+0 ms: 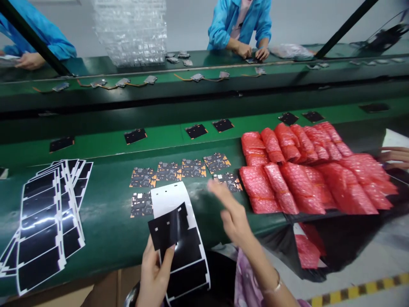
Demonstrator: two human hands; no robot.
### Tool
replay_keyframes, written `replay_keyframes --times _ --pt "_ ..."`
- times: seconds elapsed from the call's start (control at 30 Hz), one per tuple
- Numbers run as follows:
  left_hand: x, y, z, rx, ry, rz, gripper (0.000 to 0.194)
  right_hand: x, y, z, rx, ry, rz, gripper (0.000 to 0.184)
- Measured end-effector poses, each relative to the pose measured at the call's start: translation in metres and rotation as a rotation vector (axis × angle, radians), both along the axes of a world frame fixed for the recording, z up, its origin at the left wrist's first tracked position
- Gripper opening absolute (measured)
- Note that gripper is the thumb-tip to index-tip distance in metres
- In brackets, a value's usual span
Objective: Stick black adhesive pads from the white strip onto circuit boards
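My left hand (156, 266) pinches a white backing sheet (164, 195) of black stickers together with a loose black sticker (171, 226), which lies askew over it. The thumb presses on the lower edge of that sticker. My right hand (233, 213) stretches over the green bench with its fingers extended, somewhat blurred, and nothing visible in them. Its fingertips are close to a dark circuit board (230, 181); whether they touch it I cannot tell. More circuit boards (169, 171) lie in a group beyond the sheet, one of them (141, 205) left of it.
A fanned pile of sticker sheets (41, 226) lies at left. Red bubble-wrapped bundles (297, 183) fill the right, above a black bag (338, 247). Black-covered boards (196, 131) rest on the green belt (166, 143). Across it, a person in blue (241, 25) handles small parts; another person's hand (396, 154) shows at right.
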State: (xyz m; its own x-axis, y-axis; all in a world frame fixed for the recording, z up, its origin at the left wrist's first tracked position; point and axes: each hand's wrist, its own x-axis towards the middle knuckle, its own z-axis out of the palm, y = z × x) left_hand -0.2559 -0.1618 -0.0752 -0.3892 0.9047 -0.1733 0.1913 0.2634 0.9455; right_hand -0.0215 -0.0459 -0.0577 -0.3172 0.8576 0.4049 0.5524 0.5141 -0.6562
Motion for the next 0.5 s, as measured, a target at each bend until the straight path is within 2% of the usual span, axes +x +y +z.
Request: replay_keyframes --times 0.07,0.1,0.17,0.23,0.3,0.4,0.47,0.5 --pt "-0.001 0.001 0.005 -0.036 -0.004 -0.035 0.041 0.014 0.010 -0.023 -0.035 -0.241 -0.252 0.057" --pt "0.000 0.000 0.006 -0.052 -0.008 -0.064 0.043 0.017 0.010 -0.033 -0.044 -0.353 -0.297 0.057" --pt "0.002 0.000 0.007 -0.050 -0.012 -0.094 0.044 0.015 -0.002 -0.047 -0.059 -0.470 -0.274 0.058" --pt "0.005 -0.001 0.006 -0.029 -0.005 -0.112 0.042 0.007 -0.021 -0.049 -0.076 -0.442 -0.226 0.055" --pt "0.006 -0.001 0.005 -0.006 0.014 -0.132 0.039 -0.001 -0.038 -0.039 -0.102 -0.285 -0.220 0.048" --pt "0.006 0.000 0.004 0.040 0.065 -0.197 0.035 -0.008 -0.049 -0.014 -0.194 0.126 -0.325 0.034" --pt "0.007 0.001 0.003 0.081 0.110 -0.243 0.034 -0.010 -0.047 0.003 -0.329 0.432 -0.343 0.028" --pt "0.008 0.002 0.003 0.097 0.137 -0.260 0.034 -0.012 -0.045 0.009 -0.424 0.564 -0.299 0.028"
